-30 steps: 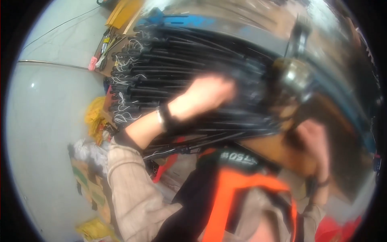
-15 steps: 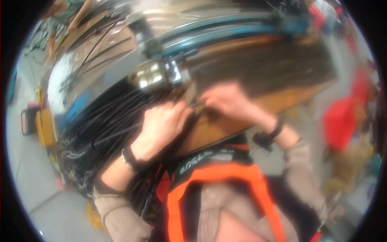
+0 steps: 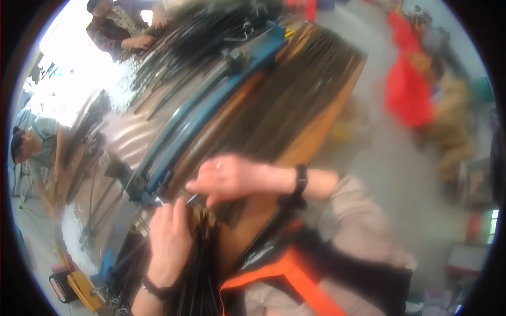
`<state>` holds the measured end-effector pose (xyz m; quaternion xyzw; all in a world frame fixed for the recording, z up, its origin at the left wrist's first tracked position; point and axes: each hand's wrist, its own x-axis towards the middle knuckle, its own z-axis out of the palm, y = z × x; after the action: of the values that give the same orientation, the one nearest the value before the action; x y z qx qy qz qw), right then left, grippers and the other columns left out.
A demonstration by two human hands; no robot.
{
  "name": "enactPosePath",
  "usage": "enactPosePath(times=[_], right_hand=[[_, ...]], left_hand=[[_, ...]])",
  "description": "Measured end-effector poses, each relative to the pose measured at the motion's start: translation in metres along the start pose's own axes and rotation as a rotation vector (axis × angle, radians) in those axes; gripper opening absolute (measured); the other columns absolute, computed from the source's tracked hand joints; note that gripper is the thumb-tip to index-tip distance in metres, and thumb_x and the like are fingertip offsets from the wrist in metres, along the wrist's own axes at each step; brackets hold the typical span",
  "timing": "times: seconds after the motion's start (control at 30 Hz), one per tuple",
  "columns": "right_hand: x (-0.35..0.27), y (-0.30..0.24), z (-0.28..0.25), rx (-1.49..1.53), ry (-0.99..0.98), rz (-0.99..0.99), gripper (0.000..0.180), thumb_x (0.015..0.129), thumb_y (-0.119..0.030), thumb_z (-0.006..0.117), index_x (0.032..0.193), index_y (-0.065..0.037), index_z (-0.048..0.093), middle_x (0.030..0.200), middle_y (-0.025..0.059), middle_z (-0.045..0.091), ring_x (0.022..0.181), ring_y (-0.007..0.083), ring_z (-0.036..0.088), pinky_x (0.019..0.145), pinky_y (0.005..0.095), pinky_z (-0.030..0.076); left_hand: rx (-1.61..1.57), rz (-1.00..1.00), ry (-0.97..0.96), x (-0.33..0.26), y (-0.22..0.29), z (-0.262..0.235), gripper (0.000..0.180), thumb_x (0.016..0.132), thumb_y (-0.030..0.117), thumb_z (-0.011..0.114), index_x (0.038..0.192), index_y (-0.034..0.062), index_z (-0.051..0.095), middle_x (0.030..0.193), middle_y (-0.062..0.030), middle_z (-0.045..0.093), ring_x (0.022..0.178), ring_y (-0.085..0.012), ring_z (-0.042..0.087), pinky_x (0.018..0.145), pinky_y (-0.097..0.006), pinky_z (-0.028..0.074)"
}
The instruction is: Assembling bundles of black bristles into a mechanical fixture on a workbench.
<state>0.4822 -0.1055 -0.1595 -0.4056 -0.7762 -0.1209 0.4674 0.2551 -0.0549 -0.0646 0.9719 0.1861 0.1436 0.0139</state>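
My right hand (image 3: 226, 179) reaches across from the right, its fingers curled in a pinch, a ring on one finger. A thin pale strip or rod (image 3: 192, 199) shows at its fingertips; blur hides its exact kind. Close beside it, my left hand (image 3: 169, 237) has its fingers pressed together near the end of a long blue metal rail fixture (image 3: 203, 118). What its fingertips hold, if anything, cannot be made out. Beneath and between my wrists lies a bundle of thin dark rods (image 3: 197, 268). Both wrists wear dark bands.
Many long dark strips (image 3: 300, 100) lie along the wooden table (image 3: 311, 139). Two people work across it: one at the far side (image 3: 118, 31), another at the left (image 3: 42, 142). A yellow case (image 3: 84, 292) sits lower left; red cloth (image 3: 406, 95) is at right.
My view has turned right, so the blue rail now slants steeply upward. Both hands appear lower and further left, by the rail's near end. Two co-workers now show more fully.
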Motion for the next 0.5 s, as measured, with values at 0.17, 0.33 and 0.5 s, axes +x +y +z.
enactPosePath(times=[0.17,0.33,0.5], right_hand=[[-0.039,0.070,-0.057,-0.257,0.031,0.494,0.041,0.084,-0.027,0.074,0.120,-0.010,0.063,0.077,0.0068,0.063,0.062,0.0198,0.060,0.055,0.0351,0.052],[-0.077,0.136,-0.092,-0.414,0.052,0.298,0.034,0.083,-0.025,0.074,0.114,-0.012,0.067,0.076,0.0062,0.063,0.063,0.0204,0.061,0.056,0.0353,0.052],[-0.024,0.110,-0.099,-0.184,0.046,0.201,0.029,0.082,-0.022,0.075,0.109,-0.012,0.070,0.082,0.0066,0.067,0.071,0.0222,0.065,0.060,0.0350,0.053]], left_hand=[[0.050,0.004,-0.056,0.043,-0.049,-0.032,0.042,0.085,-0.001,0.056,0.126,0.0073,0.058,0.080,-0.0133,0.054,0.069,-0.0317,0.056,0.059,-0.041,0.047],[0.105,0.175,-0.083,0.086,-0.034,-0.015,0.050,0.078,-0.001,0.059,0.128,0.0077,0.055,0.081,-0.0108,0.056,0.073,-0.0289,0.058,0.061,-0.039,0.048],[-0.050,0.234,-0.026,0.092,-0.050,0.025,0.047,0.079,0.001,0.060,0.126,0.0073,0.054,0.082,-0.0098,0.058,0.071,-0.0293,0.059,0.057,-0.041,0.048]])
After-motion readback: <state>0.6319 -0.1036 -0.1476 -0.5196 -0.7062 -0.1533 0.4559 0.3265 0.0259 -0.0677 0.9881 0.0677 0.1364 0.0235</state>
